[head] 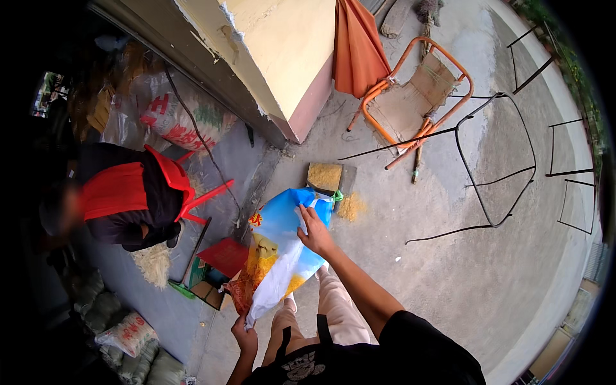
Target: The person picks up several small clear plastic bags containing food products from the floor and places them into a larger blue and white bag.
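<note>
A blue, white and yellow printed plastic sack (284,240) lies slantwise in front of my legs. My left hand (245,334) grips its lower corner, where the white plastic bunches up. Near the sack's upper end, my right hand (316,233) touches the blue surface with its fingers stretched out; whether they pinch the plastic is hard to tell. A green tie (338,196) shows at the upper right corner. Just beyond that end sits a scoop-like container (349,175) with yellow granular material (325,176) in it. More yellow grains (352,207) are spilled on the concrete beside it.
At left a person (115,192) sits on a red plastic chair (168,173). A red-lidded box (224,257) and a green broom (182,288) are near the sack. An orange-framed chair (409,101) and a bent metal frame (495,159) occupy the right. A wall corner (293,96) juts in above.
</note>
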### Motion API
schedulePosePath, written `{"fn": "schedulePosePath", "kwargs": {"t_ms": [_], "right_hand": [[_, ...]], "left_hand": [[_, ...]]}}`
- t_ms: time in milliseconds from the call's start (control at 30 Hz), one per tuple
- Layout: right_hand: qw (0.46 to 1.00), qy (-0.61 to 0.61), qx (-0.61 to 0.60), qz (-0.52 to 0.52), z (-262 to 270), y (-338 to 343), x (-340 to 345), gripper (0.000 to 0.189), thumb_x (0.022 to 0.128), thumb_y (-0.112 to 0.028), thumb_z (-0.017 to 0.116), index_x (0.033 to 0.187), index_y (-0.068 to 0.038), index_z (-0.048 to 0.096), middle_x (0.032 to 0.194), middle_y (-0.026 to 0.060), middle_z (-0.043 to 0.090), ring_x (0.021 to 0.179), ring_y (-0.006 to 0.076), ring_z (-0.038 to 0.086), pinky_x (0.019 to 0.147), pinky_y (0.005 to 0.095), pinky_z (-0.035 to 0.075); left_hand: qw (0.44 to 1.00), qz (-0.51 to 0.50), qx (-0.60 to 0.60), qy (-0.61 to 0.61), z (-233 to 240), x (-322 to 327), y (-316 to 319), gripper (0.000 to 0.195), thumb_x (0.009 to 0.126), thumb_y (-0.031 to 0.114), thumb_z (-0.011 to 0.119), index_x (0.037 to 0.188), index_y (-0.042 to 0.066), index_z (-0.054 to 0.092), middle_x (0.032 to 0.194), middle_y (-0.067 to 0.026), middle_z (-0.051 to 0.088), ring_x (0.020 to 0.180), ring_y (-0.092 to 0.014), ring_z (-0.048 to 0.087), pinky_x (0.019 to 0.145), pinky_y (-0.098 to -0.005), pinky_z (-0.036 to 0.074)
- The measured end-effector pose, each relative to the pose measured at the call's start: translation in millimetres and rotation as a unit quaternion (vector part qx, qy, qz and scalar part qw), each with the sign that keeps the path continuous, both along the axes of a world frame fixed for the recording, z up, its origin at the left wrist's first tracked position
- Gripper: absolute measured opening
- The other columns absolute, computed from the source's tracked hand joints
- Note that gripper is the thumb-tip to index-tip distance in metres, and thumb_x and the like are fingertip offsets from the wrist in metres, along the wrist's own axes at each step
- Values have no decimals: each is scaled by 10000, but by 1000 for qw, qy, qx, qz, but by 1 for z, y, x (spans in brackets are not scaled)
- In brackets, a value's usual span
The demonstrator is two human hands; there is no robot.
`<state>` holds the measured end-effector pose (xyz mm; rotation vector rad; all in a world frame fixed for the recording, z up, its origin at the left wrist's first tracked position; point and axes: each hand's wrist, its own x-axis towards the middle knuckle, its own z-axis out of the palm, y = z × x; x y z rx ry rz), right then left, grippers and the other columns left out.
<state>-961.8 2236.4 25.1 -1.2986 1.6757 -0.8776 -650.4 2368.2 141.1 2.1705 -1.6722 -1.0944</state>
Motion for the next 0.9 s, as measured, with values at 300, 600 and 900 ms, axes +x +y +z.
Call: {"fn": "schedulePosePath", "kwargs": {"t_ms": [300,600,900], "right_hand": [[1000,0,-19,-11,-12,6,2,628,704,-88,568,1260,32,301,1152,227,403,1032,379,438,877,372,394],[1000,-7,-3,9,-8,17,1,611,705,-86,552,1252,42,309,1137,229,414,1025,379,438,871,382,393],[999,-8,-30,7,33,26,-6,616,704,-81,550,1258,31,304,1159,231,403,1042,382,430,872,377,396]], "left_hand": [[999,45,21,8,30,-18,-12,394,647,-110,425,1017,-68,556,801,-199,592,725,-281,589,691,-337,456],[997,-51,-48,-42,13,10,-2,425,646,-124,424,1047,-58,550,841,-190,590,765,-258,583,674,-315,454],[996,-62,-55,-22,43,-3,-13,468,621,-127,392,1058,-56,546,864,-220,586,799,-304,582,742,-334,447]]}}
